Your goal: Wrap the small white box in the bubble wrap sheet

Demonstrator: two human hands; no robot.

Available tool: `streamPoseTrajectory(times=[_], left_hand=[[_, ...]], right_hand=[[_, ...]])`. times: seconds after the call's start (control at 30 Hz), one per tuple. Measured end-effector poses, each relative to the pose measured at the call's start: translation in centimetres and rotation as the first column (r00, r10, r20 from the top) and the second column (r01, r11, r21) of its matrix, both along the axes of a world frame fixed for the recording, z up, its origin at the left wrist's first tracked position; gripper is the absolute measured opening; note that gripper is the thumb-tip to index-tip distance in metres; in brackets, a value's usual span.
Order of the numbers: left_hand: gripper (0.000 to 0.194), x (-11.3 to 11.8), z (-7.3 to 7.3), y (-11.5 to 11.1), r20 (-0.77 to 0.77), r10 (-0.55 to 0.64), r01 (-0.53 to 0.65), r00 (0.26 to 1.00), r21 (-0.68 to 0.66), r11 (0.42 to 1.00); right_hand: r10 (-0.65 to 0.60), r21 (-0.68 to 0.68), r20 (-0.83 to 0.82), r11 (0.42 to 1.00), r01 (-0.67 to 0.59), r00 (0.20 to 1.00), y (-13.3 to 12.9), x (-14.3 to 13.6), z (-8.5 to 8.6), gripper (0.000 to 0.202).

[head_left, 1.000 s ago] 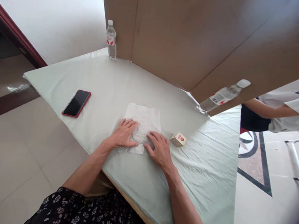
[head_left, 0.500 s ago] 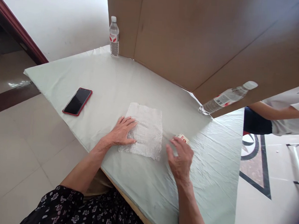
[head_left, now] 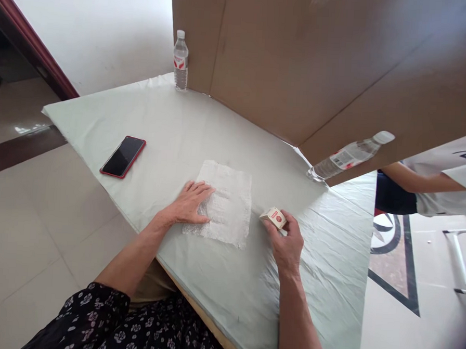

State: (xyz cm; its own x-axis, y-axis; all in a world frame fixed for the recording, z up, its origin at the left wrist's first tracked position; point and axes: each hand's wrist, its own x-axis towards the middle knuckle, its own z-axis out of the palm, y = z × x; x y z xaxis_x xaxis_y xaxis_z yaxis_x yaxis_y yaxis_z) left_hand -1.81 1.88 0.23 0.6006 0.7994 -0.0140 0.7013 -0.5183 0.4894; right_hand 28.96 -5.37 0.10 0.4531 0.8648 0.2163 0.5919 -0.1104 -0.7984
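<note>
On the worktop (head_left: pixel 154 113), a white sheet (head_left: pixel 231 205) lies under the left hand (head_left: pixel 188 203), which rests spread open on its left side, gripping nothing, apparently to keep it flat. Just right of the sheet, the right hand (head_left: pixel 287 245) pinches the box (head_left: pixel 272 216) by its sides; I can't tell whether the box clears the worktop. Beyond the sheet, two bottles (head_left: pixel 180 62) (head_left: pixel 349 157) stand by the board (head_left: pixel 262 56), perhaps steadying it. The phone (head_left: pixel 123 157) lies left of the sheet, seemingly set aside.
</note>
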Motion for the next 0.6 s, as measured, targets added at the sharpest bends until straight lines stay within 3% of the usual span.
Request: streamPoseTrajectory(times=[0.1,0.23,0.4,0.6], left_hand=[[0.092,0.0,0.0,0.0,0.008,0.001,-0.001,1.0,0.014,1.0],[0.093,0.2,0.1,-0.1,0.01,0.019,-0.019,1.0,0.015,1.0],[0.091,0.4,0.2,-0.1,0.015,0.015,-0.015,1.0,0.02,1.0],[0.091,0.3,0.0,-0.1,0.011,0.011,-0.011,1.0,0.034,0.999]], right_hand=[[0.242,0.053,0.038,0.968,-0.244,0.969,1.0,-3.1,1.1,0.055],[0.472,0.047,0.124,0.876,-0.481,0.873,4.0,-6.9,0.2,0.052],[0.583,-0.048,0.213,0.807,-0.588,0.784,6.0,-7.8,-1.8,0.052],[0.634,-0.068,0.206,0.769,-0.636,0.745,5.8,-7.1,-1.8,0.052]])
